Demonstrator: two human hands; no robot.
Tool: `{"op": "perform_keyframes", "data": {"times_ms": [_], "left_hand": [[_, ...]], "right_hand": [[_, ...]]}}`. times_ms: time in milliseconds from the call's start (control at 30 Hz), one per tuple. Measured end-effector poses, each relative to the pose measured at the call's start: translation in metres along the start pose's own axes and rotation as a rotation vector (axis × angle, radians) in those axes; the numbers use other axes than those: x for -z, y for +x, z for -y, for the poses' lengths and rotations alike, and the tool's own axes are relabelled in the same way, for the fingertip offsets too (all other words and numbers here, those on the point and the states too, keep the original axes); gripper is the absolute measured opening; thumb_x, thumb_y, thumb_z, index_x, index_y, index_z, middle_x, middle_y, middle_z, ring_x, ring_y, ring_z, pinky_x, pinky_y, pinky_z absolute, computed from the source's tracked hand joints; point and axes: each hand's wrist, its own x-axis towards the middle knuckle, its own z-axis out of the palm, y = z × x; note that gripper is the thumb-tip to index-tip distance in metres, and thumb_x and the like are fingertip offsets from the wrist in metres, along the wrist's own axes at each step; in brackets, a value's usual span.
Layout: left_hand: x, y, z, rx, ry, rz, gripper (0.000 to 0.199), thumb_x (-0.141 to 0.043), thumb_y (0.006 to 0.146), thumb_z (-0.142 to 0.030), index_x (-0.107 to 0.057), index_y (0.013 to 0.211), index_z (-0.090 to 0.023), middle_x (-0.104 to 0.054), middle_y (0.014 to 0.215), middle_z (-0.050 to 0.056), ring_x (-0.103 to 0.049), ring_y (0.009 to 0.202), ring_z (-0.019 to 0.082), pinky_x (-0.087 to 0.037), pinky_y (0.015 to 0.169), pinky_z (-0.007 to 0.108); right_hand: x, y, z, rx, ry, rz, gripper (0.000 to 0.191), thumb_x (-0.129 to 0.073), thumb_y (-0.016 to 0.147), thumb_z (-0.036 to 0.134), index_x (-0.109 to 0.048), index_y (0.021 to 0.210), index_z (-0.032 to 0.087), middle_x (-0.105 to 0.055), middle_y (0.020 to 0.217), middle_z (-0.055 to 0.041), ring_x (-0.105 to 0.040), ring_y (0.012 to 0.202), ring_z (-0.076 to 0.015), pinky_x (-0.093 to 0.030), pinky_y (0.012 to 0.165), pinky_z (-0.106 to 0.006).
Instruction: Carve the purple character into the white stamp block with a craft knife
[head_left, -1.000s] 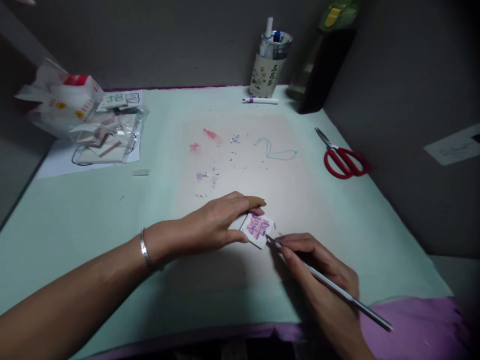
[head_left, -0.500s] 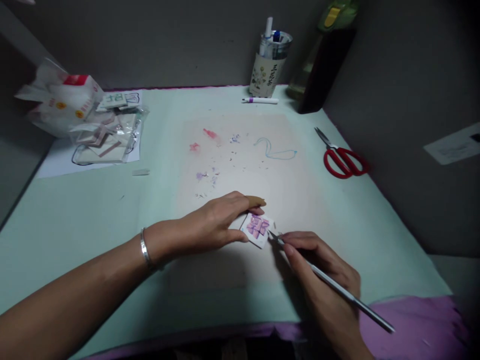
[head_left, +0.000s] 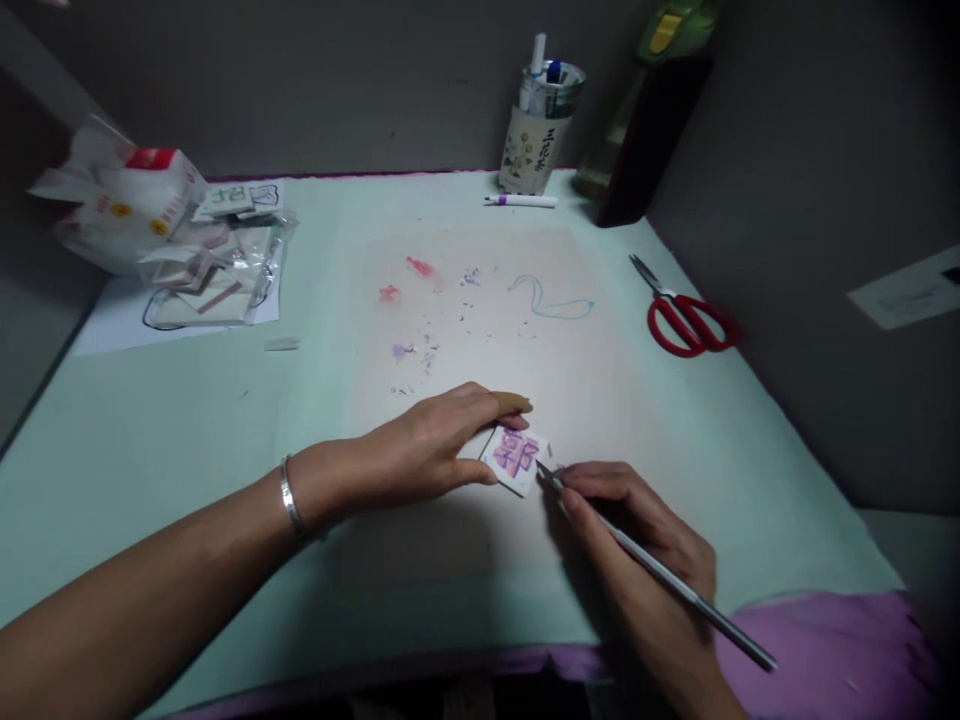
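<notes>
A small white carving block (head_left: 510, 458), its top marked with purple carved characters, lies tilted on the pale work sheet. My left hand (head_left: 442, 440) grips it from the left, thumb on the near side and fingers on the far side; one finger wears a tan cover. In my right hand (head_left: 645, 550) a silver craft knife (head_left: 675, 582) is held like a pen. Its blade tip touches or nearly touches the block's right part; which one I cannot tell. The knife's handle slants down to the right, past the hand.
Red-handled scissors (head_left: 690, 320) lie at the right edge. At the back stand a cup of pens (head_left: 532, 140) and a dark-sleeved bottle (head_left: 652, 130), near a purple-banded marker (head_left: 521, 201). Bagged blocks (head_left: 217, 270) sit at back left. Crumbs and stains dot the sheet (head_left: 585, 380).
My right hand and the craft knife have shifted slightly left, the handle's end a little lower. My left hand and the block stay in place.
</notes>
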Motion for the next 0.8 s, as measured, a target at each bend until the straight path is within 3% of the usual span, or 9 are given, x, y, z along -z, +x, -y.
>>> {"op": "perform_keyframes", "data": {"times_ms": [333, 800], "left_hand": [[-0.0012, 0.0006, 0.0033, -0.024, -0.003, 0.001, 0.065, -0.077, 0.096, -0.03, -0.046, 0.153, -0.027, -0.066, 0.137, 0.011, -0.059, 0.131, 0.026, -0.049, 0.111, 0.039], [-0.0016, 0.0007, -0.0005, -0.022, 0.033, -0.022, 0.066, -0.08, 0.094, -0.024, -0.048, 0.151, -0.025, -0.068, 0.135, 0.011, -0.061, 0.13, 0.025, -0.051, 0.109, 0.039]], "right_hand": [[0.0018, 0.0, -0.0034, 0.085, 0.005, 0.069, 0.013, -0.065, 0.098, 0.017, -0.071, 0.089, 0.025, -0.073, 0.093, -0.0014, -0.069, 0.087, -0.0151, -0.052, 0.073, -0.026], [0.0002, 0.001, -0.0003, 0.057, 0.041, 0.081, 0.014, -0.066, 0.096, 0.018, -0.072, 0.086, 0.026, -0.075, 0.092, -0.0002, -0.071, 0.087, -0.0147, -0.054, 0.073, -0.023]]}}
